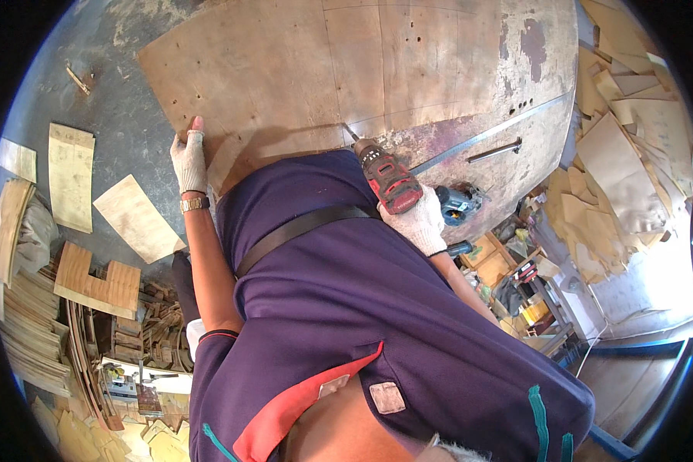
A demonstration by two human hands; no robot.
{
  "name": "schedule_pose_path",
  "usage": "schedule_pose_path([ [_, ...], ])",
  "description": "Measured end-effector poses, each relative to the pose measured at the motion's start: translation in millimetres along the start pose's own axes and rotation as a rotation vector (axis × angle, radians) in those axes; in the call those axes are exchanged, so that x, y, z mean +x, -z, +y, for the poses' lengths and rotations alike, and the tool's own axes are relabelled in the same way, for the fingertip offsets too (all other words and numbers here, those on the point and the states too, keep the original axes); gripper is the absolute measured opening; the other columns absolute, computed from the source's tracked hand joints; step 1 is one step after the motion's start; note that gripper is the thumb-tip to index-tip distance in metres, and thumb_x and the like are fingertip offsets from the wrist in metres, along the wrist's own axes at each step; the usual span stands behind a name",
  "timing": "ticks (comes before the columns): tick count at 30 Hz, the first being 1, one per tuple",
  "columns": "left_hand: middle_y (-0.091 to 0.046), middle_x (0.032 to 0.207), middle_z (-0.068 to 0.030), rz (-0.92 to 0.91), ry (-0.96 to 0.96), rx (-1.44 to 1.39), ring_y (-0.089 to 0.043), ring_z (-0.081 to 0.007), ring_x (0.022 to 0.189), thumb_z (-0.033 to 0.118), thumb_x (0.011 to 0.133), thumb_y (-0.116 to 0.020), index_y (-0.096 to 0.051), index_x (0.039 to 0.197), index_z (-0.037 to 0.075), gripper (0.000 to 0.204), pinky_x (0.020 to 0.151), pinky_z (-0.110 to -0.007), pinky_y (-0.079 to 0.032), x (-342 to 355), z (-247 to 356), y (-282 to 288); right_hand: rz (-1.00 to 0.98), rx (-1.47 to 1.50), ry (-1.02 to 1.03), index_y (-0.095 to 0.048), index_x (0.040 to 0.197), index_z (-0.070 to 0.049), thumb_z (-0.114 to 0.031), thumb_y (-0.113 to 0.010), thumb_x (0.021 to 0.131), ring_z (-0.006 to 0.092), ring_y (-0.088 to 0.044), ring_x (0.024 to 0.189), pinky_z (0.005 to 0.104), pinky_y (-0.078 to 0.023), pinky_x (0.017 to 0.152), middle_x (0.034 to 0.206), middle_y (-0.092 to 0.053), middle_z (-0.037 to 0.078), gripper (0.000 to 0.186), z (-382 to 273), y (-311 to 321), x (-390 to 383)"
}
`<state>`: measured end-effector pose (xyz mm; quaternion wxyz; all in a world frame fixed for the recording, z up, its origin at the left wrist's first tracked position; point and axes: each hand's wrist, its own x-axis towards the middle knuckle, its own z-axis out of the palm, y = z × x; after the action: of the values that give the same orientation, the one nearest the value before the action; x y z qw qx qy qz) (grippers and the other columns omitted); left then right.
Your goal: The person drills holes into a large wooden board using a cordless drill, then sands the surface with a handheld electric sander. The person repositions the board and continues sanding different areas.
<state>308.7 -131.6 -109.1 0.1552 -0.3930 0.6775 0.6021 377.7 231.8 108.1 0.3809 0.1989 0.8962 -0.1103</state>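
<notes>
Right grip (pixel 420 219) round red drill (pixel 385 177), bit on plywood sheet (pixel 285 69)

The person wears a navy shirt (pixel 377 308) with red trim, white knit gloves, a gold wristwatch (pixel 195 204) and a dark strap (pixel 300 227).

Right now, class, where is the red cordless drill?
In the head view the red cordless drill sits just right of centre, held in the gloved right hand, its bit against the large plywood sheet.

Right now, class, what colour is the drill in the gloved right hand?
Red and black drill, seen in the head view.
</notes>
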Motion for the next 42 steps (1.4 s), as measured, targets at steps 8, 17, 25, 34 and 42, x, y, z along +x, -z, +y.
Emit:
schedule_pose_path([
  [8,-0.07,0.114,-0.0069,0.02,0.02,0.03,-0.062,-0.0158,0.101,0.042,0.093,-0.077,-0.068,0.121,-0.002,0.052,0.092,-0.032,-0.05,-3.0,5.8,-1.3,-0.053,0.014,-0.011,-0.075,0.099,-0.008,-0.039,-0.076,0.079,0.0402,-0.072,0.09,0.0471,-0.058,0.078,0.09,-0.074,0.02,0.037,-8.1,9.0,1.9],
  [17,-0.071,0.109,-0.0067,0.036,-0.008,0.043,-0.062,-0.0153,0.1,0.039,0.095,-0.076,-0.07,0.119,-0.002,0.047,0.092,-0.032,-0.05,-10.2,4.7,-0.9,-0.043,0.035,0.026,-0.074,0.092,-0.006,-0.04,-0.073,0.081,0.0398,-0.072,0.091,0.0484,-0.058,0.079,0.09,-0.074,0.021,0.036,-35.6,6.9,41.2],
  [25,-0.071,0.103,-0.0044,0.045,-0.044,0.084,-0.061,-0.0134,0.092,0.041,0.093,-0.078,-0.071,0.112,-0.001,0.046,0.085,-0.031,-0.049,-6.9,16.6,1.1,-0.08,0.066,-0.017,-0.072,0.095,-0.006,-0.034,-0.07,0.081,0.0412,-0.07,0.091,0.0489,-0.057,0.078,0.092,-0.072,0.024,0.031,-39.6,12.7,26.5],
  [34,-0.071,0.103,-0.0046,0.017,-0.104,-0.015,-0.062,-0.0137,0.093,0.041,0.091,-0.08,-0.072,0.113,-0.001,0.049,0.085,-0.031,-0.05,19.0,22.3,0.3,0.146,0.046,0.169,-0.07,0.097,-0.007,-0.029,-0.069,0.084,0.0391,-0.071,0.088,0.049,-0.057,0.077,0.09,-0.073,0.019,0.025,-24.3,32.3,-29.7],
  [42,-0.071,0.106,-0.0046,-0.081,-0.172,0.039,-0.061,-0.0125,0.095,0.041,0.091,-0.08,-0.072,0.113,-0.002,0.049,0.087,-0.029,-0.049,74.8,61.7,6.1,0.3,0.044,0.268,-0.071,0.105,-0.008,-0.033,-0.067,0.088,0.0386,-0.071,0.089,0.0487,-0.057,0.076,0.098,-0.073,0.017,0.031,-25.5,28.5,-38.1],
])
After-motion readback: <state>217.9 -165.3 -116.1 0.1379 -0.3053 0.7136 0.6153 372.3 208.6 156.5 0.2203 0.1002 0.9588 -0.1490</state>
